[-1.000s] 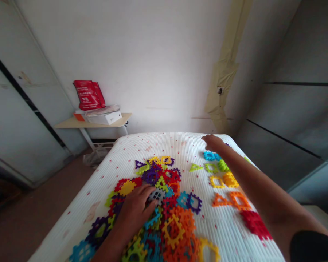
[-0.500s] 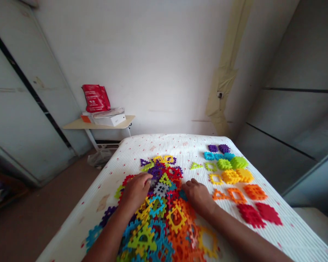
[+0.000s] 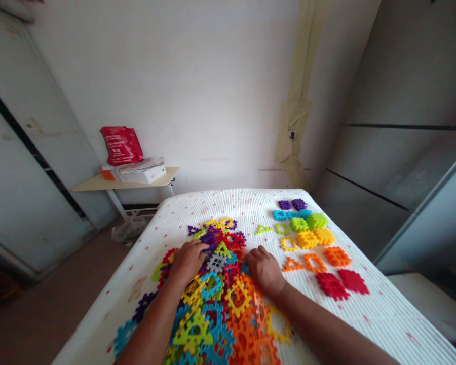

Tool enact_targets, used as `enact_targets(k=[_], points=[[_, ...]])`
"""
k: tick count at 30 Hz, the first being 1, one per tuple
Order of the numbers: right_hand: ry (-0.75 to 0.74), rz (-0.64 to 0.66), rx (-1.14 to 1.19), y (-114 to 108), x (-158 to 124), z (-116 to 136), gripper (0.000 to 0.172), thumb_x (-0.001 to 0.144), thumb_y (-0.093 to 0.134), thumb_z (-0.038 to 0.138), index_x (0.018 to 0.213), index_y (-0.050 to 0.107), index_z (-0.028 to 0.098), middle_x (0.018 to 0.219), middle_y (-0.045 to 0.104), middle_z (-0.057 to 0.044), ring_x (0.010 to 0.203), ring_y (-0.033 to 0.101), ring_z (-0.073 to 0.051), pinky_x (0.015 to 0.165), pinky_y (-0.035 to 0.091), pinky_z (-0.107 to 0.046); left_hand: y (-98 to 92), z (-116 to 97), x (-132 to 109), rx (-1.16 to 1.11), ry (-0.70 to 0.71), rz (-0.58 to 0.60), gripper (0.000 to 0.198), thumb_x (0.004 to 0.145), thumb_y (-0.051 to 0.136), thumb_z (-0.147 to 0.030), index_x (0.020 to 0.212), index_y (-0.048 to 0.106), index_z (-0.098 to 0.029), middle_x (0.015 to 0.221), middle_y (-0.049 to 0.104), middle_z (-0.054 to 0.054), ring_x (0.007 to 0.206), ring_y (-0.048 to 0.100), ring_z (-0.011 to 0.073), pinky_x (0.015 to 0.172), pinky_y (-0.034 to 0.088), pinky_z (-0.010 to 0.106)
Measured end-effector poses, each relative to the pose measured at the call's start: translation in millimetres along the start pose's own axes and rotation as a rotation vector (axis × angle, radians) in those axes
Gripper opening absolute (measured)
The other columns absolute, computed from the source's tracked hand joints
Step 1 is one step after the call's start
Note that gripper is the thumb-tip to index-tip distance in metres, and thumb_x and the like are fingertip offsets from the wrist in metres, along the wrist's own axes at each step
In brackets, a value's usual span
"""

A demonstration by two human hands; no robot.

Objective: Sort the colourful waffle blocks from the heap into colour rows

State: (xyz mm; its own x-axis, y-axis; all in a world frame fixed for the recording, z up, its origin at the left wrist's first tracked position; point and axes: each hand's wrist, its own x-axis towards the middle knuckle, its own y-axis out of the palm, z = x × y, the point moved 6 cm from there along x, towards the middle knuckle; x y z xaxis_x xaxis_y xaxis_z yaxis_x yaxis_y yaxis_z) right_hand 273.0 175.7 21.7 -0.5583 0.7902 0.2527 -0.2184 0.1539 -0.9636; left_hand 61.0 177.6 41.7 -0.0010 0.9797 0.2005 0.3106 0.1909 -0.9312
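Note:
A heap of coloured interlocking plastic pieces (image 3: 220, 294) lies on a white ribbed mattress (image 3: 383, 314). My left hand (image 3: 188, 259) rests on the heap's left side, fingers curled down among the pieces near a purple one (image 3: 210, 238). My right hand (image 3: 265, 268) lies knuckles-up on the heap's right side, fingers bent into the pieces by a white lattice piece (image 3: 216, 262). What either hand grips, if anything, is hidden. To the right, sorted pieces lie in rows by colour: purple (image 3: 292, 204), blue (image 3: 279, 215), green (image 3: 307, 223), yellow (image 3: 314, 238), orange (image 3: 336, 256), red (image 3: 342, 284).
A small wooden table (image 3: 125, 181) at the far left of the bed carries a white box (image 3: 142, 174) and a red bag (image 3: 120, 145). The brown floor (image 3: 41, 309) lies left of the bed. Grey panels close off the right side.
A second ago my right hand was reaching out to the far sorted rows; it has come back to the heap. My left hand stayed on the heap and shifted slightly.

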Motion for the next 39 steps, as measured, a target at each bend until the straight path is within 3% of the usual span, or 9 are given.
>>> enact_targets(k=[13, 25, 31, 39], points=[[0.001, -0.043, -0.009, 7.3, 2.1, -3.2, 0.015, 0.087, 0.044, 0.018, 0.08, 0.058, 0.018, 0.08, 0.057, -0.005, 0.078, 0.045, -0.017, 0.067, 0.034, -0.027, 3.3, 10.4, -2.7, 0.026, -0.057, -0.032, 0.012, 0.074, 0.054, -0.019, 0.082, 0.063, -0.02, 0.09, 0.068, 0.005, 0.085, 0.06, 0.0177, 0.074, 0.041, 0.026], [0.02, -0.029, 0.012, 6.9, 2.1, -4.8, 0.008, 0.082, 0.051, 0.016, 0.081, 0.058, 0.018, 0.082, 0.058, -0.004, 0.081, 0.045, -0.017, 0.067, 0.035, -0.027, -4.4, 7.7, -6.2, -0.051, 0.047, -0.149, 0.01, 0.072, 0.052, -0.017, 0.077, 0.06, -0.019, 0.084, 0.064, 0.006, 0.084, 0.057, 0.02, 0.079, 0.042, 0.031], [0.011, -0.039, 0.017, 8.7, 2.0, -5.9, 0.014, 0.087, 0.045, 0.017, 0.08, 0.058, 0.018, 0.082, 0.057, -0.004, 0.08, 0.045, -0.017, 0.07, 0.035, -0.026, -16.3, 6.5, -7.4, -0.156, 0.056, -0.257, 0.009, 0.069, 0.055, -0.019, 0.077, 0.059, -0.019, 0.083, 0.064, 0.005, 0.083, 0.057, 0.0205, 0.08, 0.043, 0.033], [0.024, -0.033, 0.076, 5.3, 1.4, -7.8, 0.018, 0.088, 0.043, 0.018, 0.08, 0.06, 0.018, 0.082, 0.059, -0.006, 0.082, 0.05, -0.017, 0.071, 0.039, -0.025, -22.1, -1.5, -11.9, -0.165, 0.095, -0.278, 0.009, 0.067, 0.061, -0.022, 0.075, 0.057, -0.02, 0.081, 0.062, 0.003, 0.082, 0.057, 0.0187, 0.077, 0.044, 0.03]])
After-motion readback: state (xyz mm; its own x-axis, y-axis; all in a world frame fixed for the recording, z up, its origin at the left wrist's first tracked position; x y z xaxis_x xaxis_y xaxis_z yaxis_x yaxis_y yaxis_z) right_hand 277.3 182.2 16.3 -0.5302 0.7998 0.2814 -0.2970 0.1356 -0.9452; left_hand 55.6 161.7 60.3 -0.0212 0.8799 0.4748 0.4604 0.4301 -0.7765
